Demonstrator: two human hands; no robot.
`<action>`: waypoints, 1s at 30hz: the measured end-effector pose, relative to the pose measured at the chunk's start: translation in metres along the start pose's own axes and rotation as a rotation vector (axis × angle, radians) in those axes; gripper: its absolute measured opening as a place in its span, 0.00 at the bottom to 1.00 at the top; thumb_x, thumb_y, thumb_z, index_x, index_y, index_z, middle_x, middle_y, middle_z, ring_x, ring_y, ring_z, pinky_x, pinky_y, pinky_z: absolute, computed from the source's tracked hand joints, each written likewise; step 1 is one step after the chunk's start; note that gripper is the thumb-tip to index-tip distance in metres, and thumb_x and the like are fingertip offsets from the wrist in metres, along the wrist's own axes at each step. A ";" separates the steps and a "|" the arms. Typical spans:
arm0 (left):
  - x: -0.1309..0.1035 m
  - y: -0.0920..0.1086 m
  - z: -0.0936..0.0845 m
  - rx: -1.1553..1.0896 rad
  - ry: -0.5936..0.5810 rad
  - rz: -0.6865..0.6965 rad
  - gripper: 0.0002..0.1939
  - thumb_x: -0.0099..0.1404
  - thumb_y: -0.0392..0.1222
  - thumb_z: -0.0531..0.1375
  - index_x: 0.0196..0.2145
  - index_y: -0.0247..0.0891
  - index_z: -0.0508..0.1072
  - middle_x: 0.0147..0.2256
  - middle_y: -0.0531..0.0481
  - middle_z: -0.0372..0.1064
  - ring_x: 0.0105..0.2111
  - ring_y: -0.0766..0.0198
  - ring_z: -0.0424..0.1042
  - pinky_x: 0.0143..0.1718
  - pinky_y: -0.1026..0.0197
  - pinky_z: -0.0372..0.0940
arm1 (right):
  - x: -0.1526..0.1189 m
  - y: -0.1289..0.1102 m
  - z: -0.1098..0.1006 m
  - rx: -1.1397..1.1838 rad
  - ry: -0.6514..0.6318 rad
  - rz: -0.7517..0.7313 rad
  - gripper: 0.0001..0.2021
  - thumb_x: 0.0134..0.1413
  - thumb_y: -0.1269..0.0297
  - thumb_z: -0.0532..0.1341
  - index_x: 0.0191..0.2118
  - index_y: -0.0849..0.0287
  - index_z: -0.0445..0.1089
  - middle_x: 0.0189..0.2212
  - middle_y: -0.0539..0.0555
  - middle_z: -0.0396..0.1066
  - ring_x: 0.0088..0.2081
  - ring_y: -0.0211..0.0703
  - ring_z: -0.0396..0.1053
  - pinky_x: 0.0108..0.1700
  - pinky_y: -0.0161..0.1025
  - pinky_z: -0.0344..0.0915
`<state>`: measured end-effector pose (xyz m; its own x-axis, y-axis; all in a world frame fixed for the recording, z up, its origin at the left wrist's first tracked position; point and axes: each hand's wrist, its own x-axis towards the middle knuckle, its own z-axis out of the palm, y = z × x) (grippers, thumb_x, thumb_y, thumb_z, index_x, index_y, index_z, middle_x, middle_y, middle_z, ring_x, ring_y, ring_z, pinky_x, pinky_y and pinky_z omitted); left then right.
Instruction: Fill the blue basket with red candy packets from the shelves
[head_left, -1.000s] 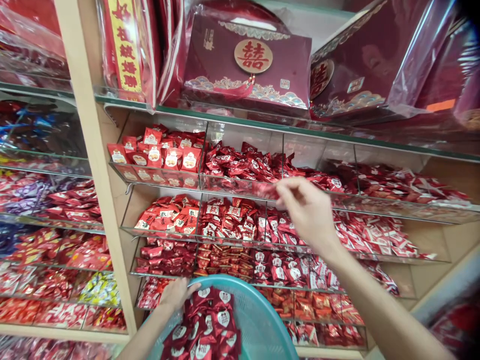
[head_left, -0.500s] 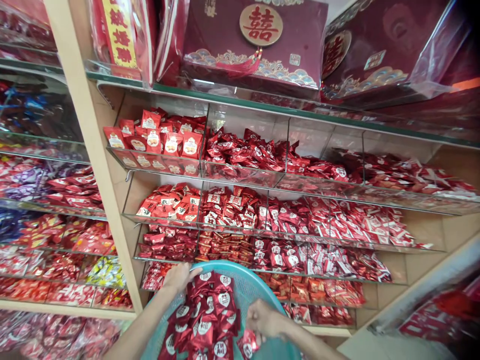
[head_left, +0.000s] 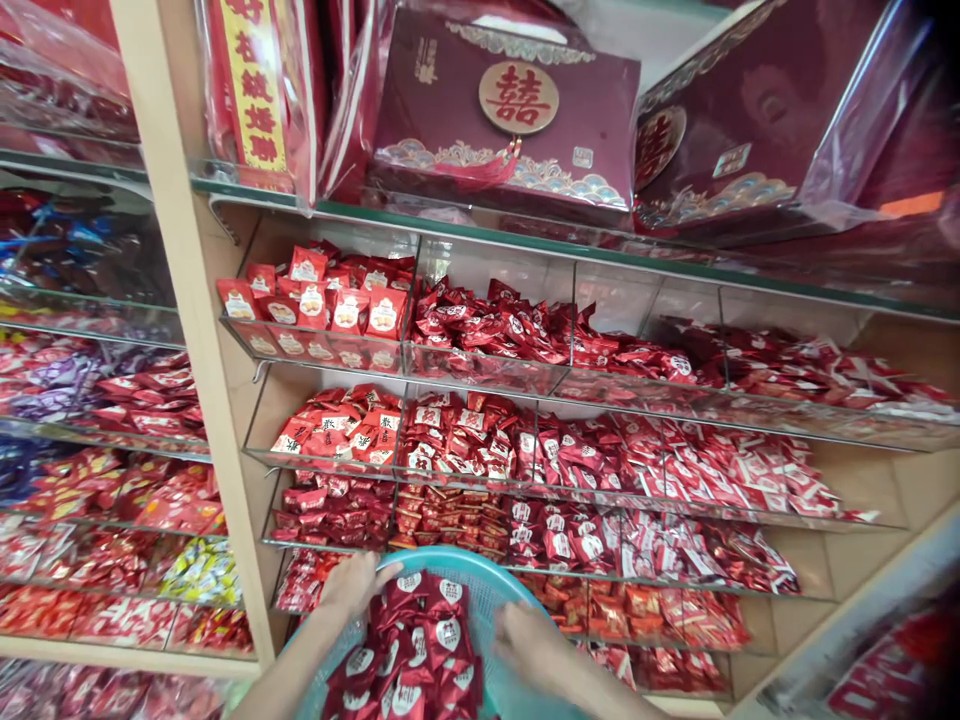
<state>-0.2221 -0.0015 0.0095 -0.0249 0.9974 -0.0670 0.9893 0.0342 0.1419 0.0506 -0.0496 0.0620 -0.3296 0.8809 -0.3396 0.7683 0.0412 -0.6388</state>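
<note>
A turquoise mesh basket (head_left: 459,556) is at the bottom centre, with a pile of dark red packets (head_left: 418,640) bearing round white labels inside. My left hand (head_left: 354,584) grips the basket's rim at its far left side, one finger stretched along the edge. Over the right part of the basket is my right hand (head_left: 525,642), slightly blurred, its fingers curled in. Whatever it may hold is hidden from me. The lower part of the basket runs out of view.
Tiered shelves ahead hold red wrapped sweets (head_left: 487,325) behind clear fronts (head_left: 480,372). Above them, a glass shelf (head_left: 465,225) carries maroon gift boxes (head_left: 420,120) in plastic. A wooden upright (head_left: 184,270) divides off more sweets at left.
The shelves and basket sit a little lower in view. My right hand has risen slightly relative to the basket, and the packet seen below it is out of sight. My left hand keeps the rim.
</note>
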 end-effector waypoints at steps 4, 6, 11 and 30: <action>0.001 0.000 0.001 0.002 0.009 -0.010 0.30 0.62 0.61 0.42 0.35 0.35 0.72 0.36 0.38 0.74 0.39 0.50 0.72 0.37 0.56 0.63 | -0.022 -0.070 -0.081 -0.197 0.389 -0.404 0.12 0.54 0.64 0.50 0.26 0.58 0.68 0.25 0.52 0.71 0.28 0.40 0.67 0.33 0.37 0.60; 0.001 0.000 0.000 -0.004 0.008 -0.011 0.30 0.62 0.61 0.42 0.36 0.35 0.72 0.36 0.38 0.74 0.40 0.50 0.72 0.37 0.56 0.63 | -0.034 -0.101 -0.124 -0.215 0.604 -0.556 0.12 0.56 0.63 0.49 0.29 0.58 0.68 0.23 0.50 0.70 0.25 0.37 0.65 0.31 0.35 0.59; 0.000 0.000 -0.002 -0.051 0.006 0.000 0.31 0.61 0.62 0.40 0.34 0.36 0.72 0.37 0.37 0.74 0.40 0.50 0.72 0.38 0.56 0.63 | -0.046 -0.146 -0.210 -0.317 1.123 -0.734 0.07 0.53 0.64 0.54 0.33 0.58 0.68 0.25 0.51 0.69 0.25 0.37 0.63 0.30 0.35 0.59; 0.001 -0.002 0.001 -0.036 0.023 0.019 0.27 0.62 0.59 0.42 0.34 0.37 0.72 0.36 0.39 0.75 0.40 0.52 0.73 0.37 0.58 0.63 | -0.019 -0.160 -0.268 -0.682 1.318 -0.681 0.11 0.56 0.66 0.52 0.30 0.58 0.71 0.32 0.56 0.69 0.34 0.44 0.66 0.33 0.38 0.58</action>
<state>-0.2244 -0.0008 0.0082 -0.0099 0.9991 -0.0416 0.9838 0.0172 0.1787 0.0811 0.0535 0.3559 -0.2948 0.3695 0.8812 0.8899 0.4421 0.1123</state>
